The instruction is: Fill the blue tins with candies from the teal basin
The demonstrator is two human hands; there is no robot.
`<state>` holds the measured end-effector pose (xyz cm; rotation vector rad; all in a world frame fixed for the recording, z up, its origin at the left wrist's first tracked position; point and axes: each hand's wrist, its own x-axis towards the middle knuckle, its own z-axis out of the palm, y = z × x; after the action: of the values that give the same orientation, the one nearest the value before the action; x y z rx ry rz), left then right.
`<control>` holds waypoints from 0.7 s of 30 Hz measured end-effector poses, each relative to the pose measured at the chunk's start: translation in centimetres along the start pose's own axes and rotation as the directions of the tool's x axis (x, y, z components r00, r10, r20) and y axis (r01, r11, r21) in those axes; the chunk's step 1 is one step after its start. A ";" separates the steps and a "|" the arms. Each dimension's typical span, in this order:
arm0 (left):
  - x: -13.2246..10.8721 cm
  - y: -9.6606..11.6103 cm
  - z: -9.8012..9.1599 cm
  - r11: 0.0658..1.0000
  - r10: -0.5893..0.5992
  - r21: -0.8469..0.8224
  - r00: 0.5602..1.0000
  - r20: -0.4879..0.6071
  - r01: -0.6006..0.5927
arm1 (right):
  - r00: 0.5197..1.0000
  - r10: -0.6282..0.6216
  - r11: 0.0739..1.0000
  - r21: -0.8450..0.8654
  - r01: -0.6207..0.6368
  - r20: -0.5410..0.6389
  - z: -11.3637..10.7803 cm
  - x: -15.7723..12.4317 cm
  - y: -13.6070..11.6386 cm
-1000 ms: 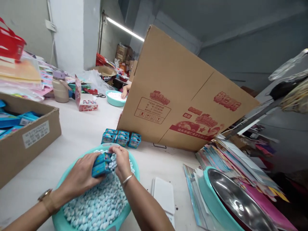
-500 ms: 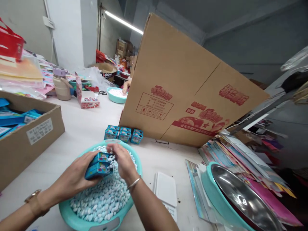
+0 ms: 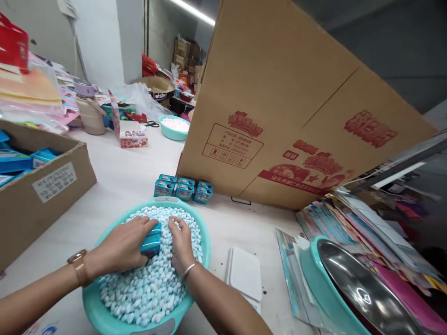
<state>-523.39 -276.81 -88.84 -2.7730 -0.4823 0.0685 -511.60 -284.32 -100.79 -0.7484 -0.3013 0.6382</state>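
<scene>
A turquoise basin (image 3: 206, 232) full of small pale blue and white candies (image 3: 143, 298) stands in front of me. My left hand (image 3: 122, 244) is closed around two small blue boxes (image 3: 152, 243), one against the other, low over the candies. The hand covers much of them. On the basin's right side my right hand (image 3: 182, 244) dips into the candies with bent fingers, gathering some against the boxes' side. Part of its fingers is hidden among the candies. Behind the basin several blue boxes (image 3: 184, 190) stand stacked in a short row.
A big cardboard carton (image 3: 279, 102) rises behind the row. At left is an open cardboard box (image 3: 52, 181) holding blue packs. A white scale (image 3: 244, 274) lies right of the basin, then a metal bowl (image 3: 352, 279) in a turquoise tub. Farther back stands another basin (image 3: 174, 132).
My left hand has lowered the boxes and tipped them toward the candies. My right hand has gone from the boxes' open side down into the candies. The view has shifted slightly.
</scene>
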 end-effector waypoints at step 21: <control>-0.5 0.1 2.5 0.981 -0.024 -0.167 0.786 -0.617 -0.102 | 0.991 -0.002 0.973 0.228 -0.029 0.134 3.4 0.3 -6.8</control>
<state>-524.08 -276.34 -91.26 -2.7586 -0.2581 -0.9013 -510.07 -286.13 -93.59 -0.4870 -0.3383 0.7244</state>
